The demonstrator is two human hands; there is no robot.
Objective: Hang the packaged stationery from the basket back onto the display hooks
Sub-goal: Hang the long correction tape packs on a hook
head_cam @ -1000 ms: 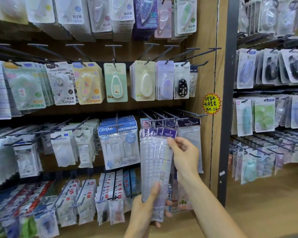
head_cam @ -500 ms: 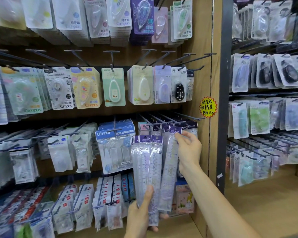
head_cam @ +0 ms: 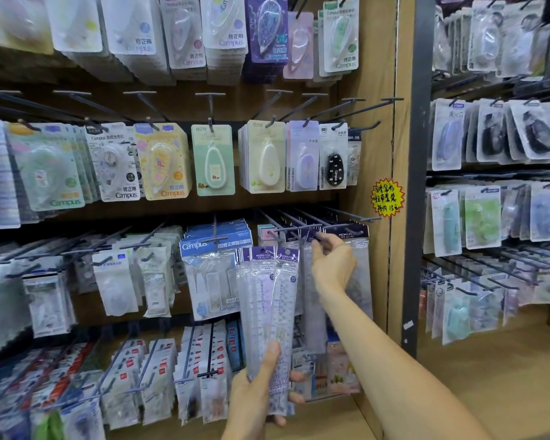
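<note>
My left hand (head_cam: 261, 387) grips the lower end of a fanned stack of long clear ruler packs (head_cam: 269, 306) with purple headers, held upright in front of the shelf. My right hand (head_cam: 332, 263) pinches the purple top of one more ruler pack (head_cam: 313, 300) and holds it up at the tip of a dark display hook (head_cam: 299, 230) in the middle row, right of the blue Campus packs (head_cam: 215, 268). Matching ruler packs (head_cam: 359, 258) hang on the neighbouring hooks just behind my right hand. The basket is out of sight.
Rows of correction-tape packs (head_cam: 215, 160) hang on hooks above, to the left and below. A wooden side panel (head_cam: 385, 147) with a yellow price star (head_cam: 387, 197) and a dark metal post (head_cam: 421, 185) close the bay on the right; another stocked rack (head_cam: 496, 211) lies beyond.
My right hand has drawn one ruler pack off the stack and raised it up and right to the hook row. My left hand with the remaining stack has stayed low.
</note>
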